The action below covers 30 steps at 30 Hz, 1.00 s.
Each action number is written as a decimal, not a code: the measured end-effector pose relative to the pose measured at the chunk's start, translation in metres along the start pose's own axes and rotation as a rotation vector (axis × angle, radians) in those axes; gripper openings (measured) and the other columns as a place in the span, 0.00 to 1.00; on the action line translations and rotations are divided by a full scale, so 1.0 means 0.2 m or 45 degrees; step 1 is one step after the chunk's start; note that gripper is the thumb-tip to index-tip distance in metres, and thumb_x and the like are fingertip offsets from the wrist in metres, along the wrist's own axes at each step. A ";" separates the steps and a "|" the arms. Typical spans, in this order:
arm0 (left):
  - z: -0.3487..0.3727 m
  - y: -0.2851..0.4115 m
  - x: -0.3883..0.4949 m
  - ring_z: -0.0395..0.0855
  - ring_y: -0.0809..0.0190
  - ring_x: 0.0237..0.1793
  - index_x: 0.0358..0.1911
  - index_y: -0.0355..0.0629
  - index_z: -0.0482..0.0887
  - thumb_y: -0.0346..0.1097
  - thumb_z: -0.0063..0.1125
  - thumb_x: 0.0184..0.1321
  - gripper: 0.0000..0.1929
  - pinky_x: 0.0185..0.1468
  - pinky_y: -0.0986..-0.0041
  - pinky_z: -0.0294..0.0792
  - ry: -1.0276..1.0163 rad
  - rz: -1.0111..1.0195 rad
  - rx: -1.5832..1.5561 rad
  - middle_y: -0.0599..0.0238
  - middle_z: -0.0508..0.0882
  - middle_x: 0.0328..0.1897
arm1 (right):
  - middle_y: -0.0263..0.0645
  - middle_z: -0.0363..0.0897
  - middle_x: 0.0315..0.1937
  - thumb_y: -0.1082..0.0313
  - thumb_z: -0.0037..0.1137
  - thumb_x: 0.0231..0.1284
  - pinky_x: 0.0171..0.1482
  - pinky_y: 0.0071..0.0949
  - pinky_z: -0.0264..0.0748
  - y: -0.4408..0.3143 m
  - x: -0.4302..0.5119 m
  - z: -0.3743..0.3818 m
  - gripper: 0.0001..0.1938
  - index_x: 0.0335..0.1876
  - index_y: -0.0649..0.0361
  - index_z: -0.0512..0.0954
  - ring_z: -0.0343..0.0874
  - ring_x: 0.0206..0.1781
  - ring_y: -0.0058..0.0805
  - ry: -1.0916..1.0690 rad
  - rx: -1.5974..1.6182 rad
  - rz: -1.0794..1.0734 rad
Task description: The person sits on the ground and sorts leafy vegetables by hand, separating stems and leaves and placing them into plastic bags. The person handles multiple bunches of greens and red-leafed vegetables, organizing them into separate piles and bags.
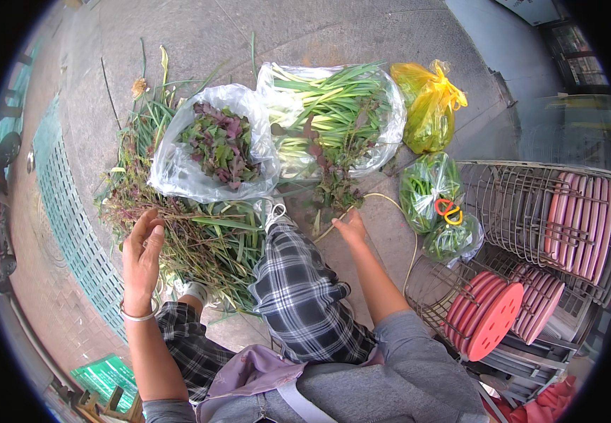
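My left hand (144, 243), with a bangle on its wrist, hovers beside a heap of stripped stems and green leaves (215, 243); its fingers are apart and hold nothing that shows. My right hand (351, 227) touches or lies just below a bunch of purple-green leafy stems (339, 180); whether it grips them is unclear. That bunch lies across pale green stalks (332, 84) in a clear plastic bag (398, 113). To its left, another clear bag (170, 158) stands wide, with picked purple and green leaves (223, 143) inside.
A tied yellow bag (427, 116) and clear bags of greens (429, 187) with red and yellow handles (448, 210) lie right. Wire racks (517, 211) hold pink discs (495, 317). A cord (408, 222) crosses the paving. Green grating (67, 201) lies left.
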<state>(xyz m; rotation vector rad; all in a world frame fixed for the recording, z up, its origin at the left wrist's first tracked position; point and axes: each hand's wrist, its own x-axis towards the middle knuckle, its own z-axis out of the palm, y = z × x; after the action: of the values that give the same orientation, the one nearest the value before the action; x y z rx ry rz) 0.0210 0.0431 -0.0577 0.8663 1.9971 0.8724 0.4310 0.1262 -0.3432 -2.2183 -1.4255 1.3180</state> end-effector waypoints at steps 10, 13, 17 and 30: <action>0.14 0.07 0.00 0.76 0.63 0.51 0.60 0.32 0.69 0.40 0.50 0.65 0.24 0.59 0.71 0.61 -0.071 -0.138 -0.135 0.57 0.82 0.48 | 0.58 0.61 0.62 0.48 0.71 0.36 0.66 0.47 0.57 -0.37 0.34 0.30 0.54 0.66 0.71 0.52 0.59 0.66 0.52 0.416 -0.296 0.046; 0.15 0.08 -0.01 0.76 0.62 0.51 0.59 0.33 0.69 0.40 0.49 0.65 0.23 0.60 0.69 0.61 -0.054 -0.148 -0.175 0.56 0.82 0.48 | 0.58 0.75 0.50 0.48 0.68 0.40 0.60 0.40 0.66 -0.38 0.41 0.32 0.45 0.61 0.73 0.62 0.74 0.55 0.51 0.475 -0.237 0.182; 0.15 0.10 -0.01 0.76 0.64 0.50 0.59 0.33 0.69 0.39 0.50 0.65 0.23 0.58 0.71 0.62 -0.037 -0.117 -0.187 0.57 0.82 0.47 | 0.56 0.79 0.32 0.52 0.60 0.45 0.44 0.42 0.72 -0.33 0.40 0.22 0.24 0.32 0.72 0.73 0.79 0.38 0.52 0.333 0.025 0.047; 0.15 0.19 -0.08 0.81 0.60 0.47 0.55 0.33 0.73 0.36 0.48 0.65 0.19 0.59 0.68 0.67 -0.053 -0.030 -0.505 0.55 0.84 0.43 | 0.39 0.78 0.28 0.66 0.49 0.60 0.40 0.29 0.75 -0.95 -0.12 -0.60 0.09 0.32 0.64 0.75 0.80 0.34 0.30 0.130 1.083 -0.406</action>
<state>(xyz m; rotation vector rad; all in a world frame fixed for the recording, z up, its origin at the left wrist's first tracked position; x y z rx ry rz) 0.0636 0.0592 -0.0348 0.6266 1.7119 1.1751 0.3983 0.2392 -0.1494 -1.4117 -0.8755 1.3260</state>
